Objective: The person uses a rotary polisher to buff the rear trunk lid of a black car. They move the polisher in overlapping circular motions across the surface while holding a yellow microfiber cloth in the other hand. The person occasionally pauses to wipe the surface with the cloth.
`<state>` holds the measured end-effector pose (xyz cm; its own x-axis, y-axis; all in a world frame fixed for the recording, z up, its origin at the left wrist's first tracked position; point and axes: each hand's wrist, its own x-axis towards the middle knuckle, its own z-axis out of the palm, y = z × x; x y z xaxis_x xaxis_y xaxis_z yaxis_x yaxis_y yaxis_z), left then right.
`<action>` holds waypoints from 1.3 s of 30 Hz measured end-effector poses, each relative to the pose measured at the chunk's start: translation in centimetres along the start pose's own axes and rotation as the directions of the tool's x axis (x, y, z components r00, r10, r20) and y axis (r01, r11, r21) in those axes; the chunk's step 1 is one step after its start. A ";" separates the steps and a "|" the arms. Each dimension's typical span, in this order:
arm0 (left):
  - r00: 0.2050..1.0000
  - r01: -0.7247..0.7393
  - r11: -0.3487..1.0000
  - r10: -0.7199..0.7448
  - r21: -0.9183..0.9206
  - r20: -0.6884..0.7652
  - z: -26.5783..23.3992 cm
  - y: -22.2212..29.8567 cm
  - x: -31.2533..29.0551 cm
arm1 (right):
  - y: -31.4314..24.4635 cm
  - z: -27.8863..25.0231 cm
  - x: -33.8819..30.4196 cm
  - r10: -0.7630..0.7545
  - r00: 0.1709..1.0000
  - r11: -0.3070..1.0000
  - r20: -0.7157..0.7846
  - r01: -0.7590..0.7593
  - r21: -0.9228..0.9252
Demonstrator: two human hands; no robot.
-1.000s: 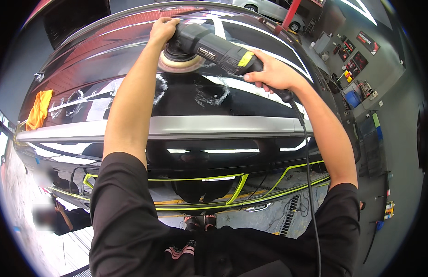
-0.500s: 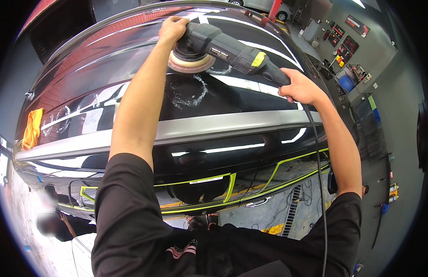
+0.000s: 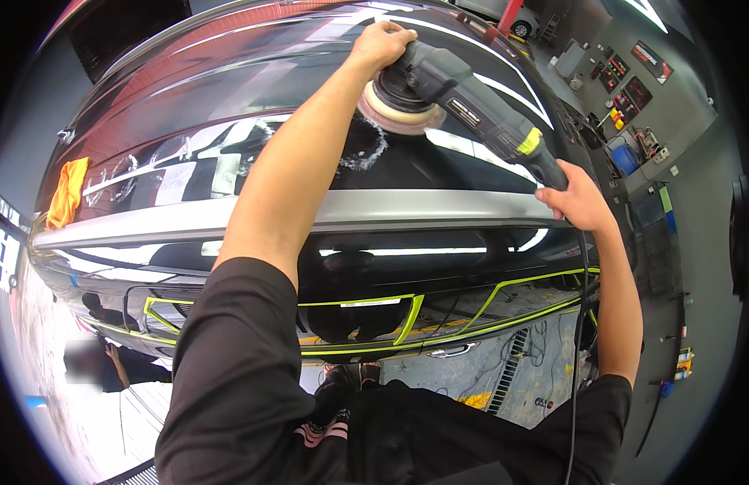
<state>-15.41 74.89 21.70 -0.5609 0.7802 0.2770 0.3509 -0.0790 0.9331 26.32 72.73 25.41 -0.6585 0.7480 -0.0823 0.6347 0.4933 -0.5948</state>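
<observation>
A black corded car polisher (image 3: pixel 476 101) lies across the glossy dark car roof (image 3: pixel 439 174), its round pale pad (image 3: pixel 401 115) down on the paint. At the head of the machine my left hand (image 3: pixel 381 44) is closed over the front, its fingers partly hidden. My right hand (image 3: pixel 581 198) wraps the rear end of the handle, from which a black cord (image 3: pixel 581 339) hangs past my forearm. Whitish rings of compound (image 3: pixel 373 155) mark the roof near the pad and further left. Yellow-green tape is stuck on the polisher's body.
A silver roof rail (image 3: pixel 423 207) runs between me and the roof panel. An orange cloth (image 3: pixel 68 192) lies at the roof's left end. Yellow-green masking tape (image 3: pixel 408 320) edges the side windows. Another person (image 3: pixel 124 368) is low at the left. Cables lie on the floor below.
Both my hands have moved the polisher to the right along the roof. More of the compound marks on the left now shows, and the view has shifted slightly.
</observation>
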 end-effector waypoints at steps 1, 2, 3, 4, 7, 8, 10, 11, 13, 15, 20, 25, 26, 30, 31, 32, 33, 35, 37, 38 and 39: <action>1.000 -0.007 1.000 0.007 -0.010 0.003 -0.1 0.1 -0.5 | 0.0 0.3 -0.4 -0.019 1.000 1.000 -0.008 0.019 0.013; 1.000 -0.008 1.000 0.009 -0.017 0.011 -0.3 0.2 -1.0 | -0.3 0.5 -0.9 0.042 0.999 0.997 0.008 -0.042 0.071; 1.000 -0.010 1.000 0.010 -0.025 0.018 -0.6 0.2 -1.6 | -0.5 0.7 -1.3 0.040 0.999 0.997 0.016 -0.041 0.068; 0.999 -0.020 0.999 0.022 -0.041 0.040 -0.4 1.0 -2.3 | -0.6 0.6 -2.1 0.049 0.999 0.997 0.009 -0.050 0.063; 0.999 0.006 0.998 -0.003 -0.059 0.047 -1.7 1.7 -4.5 | -1.6 1.1 -2.9 0.044 0.999 0.998 0.015 -0.044 0.034; 0.999 -0.039 0.998 0.040 -0.042 0.028 -2.2 1.9 -5.1 | -1.8 1.5 -3.2 0.039 0.999 0.998 0.011 -0.039 0.039; 0.998 -0.057 0.998 0.058 -0.016 0.007 -2.9 1.7 -6.2 | -2.2 2.2 -3.8 0.062 0.998 0.997 -0.001 -0.061 0.036; 0.996 -0.087 0.996 0.087 -0.008 -0.023 -3.0 1.4 -6.6 | -2.4 2.3 -4.1 0.064 0.998 0.997 -0.002 -0.064 0.033; 0.998 -0.066 0.998 0.066 -0.014 -0.006 -3.3 1.3 -7.5 | -2.5 2.4 -4.7 0.080 0.997 0.997 -0.003 -0.080 0.025; 0.999 -0.048 0.999 0.048 -0.004 0.010 -3.7 1.5 -8.5 | -2.2 2.7 -5.1 0.082 0.997 0.996 -0.002 -0.082 0.040; 0.997 -0.073 0.997 0.074 0.030 -0.017 -4.3 0.9 -10.2 | -2.5 2.9 -6.3 0.087 0.996 0.996 -0.015 -0.087 0.029; 0.999 -0.042 0.999 0.042 0.030 -0.017 -5.6 1.3 -12.7 | -1.9 3.1 -6.8 0.027 1.000 1.000 -0.004 -0.026 0.017; 0.999 -0.036 0.999 0.036 0.030 -0.023 -5.8 1.2 -13.1 | -1.9 3.1 -6.8 0.014 1.000 1.000 0.006 -0.014 0.004; 0.999 -0.033 0.999 0.033 0.004 -0.037 -7.0 1.2 -14.3 | -2.5 3.4 -6.8 -0.011 0.998 1.000 0.063 0.009 0.028; 0.998 -0.034 0.999 0.034 -0.001 -0.050 -7.2 1.1 -14.6 | -2.7 3.4 -6.8 -0.006 0.997 0.999 0.074 0.002 0.047; 0.997 -0.035 0.999 0.034 -0.006 -0.062 -7.4 1.1 -14.7 | -2.9 3.5 -6.8 -0.001 0.996 0.998 0.084 -0.005 0.066; 0.997 -0.041 0.999 0.040 -0.016 -0.064 -7.6 1.1 -14.9 | -3.1 3.5 -6.8 0.003 0.995 0.996 0.095 -0.012 0.084; 0.996 -0.052 0.998 0.050 -0.034 -0.075 -8.0 0.9 -15.1 | -3.9 3.4 -6.8 0.015 0.992 0.997 0.123 -0.024 0.079; 0.996 -0.036 0.998 0.033 -0.046 -0.084 -8.3 0.9 -15.5 | -4.4 3.4 -6.9 0.015 0.991 0.997 0.134 -0.024 0.069; 0.996 -0.029 0.998 0.024 -0.054 -0.087 -8.4 1.0 -15.7 | -4.6 3.4 -6.9 0.010 0.991 0.998 0.132 -0.018 0.063; 0.995 -0.036 0.998 0.030 -0.057 -0.093 -8.7 1.0 -15.8 | -4.8 3.4 -6.8 0.005 0.992 0.998 0.130 -0.012 0.056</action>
<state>-12.66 57.07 20.27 -0.6172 0.7165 0.3251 0.3271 -0.1421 0.9343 26.41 63.74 26.06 -0.7023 0.6865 -0.1883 0.6190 0.4585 -0.6376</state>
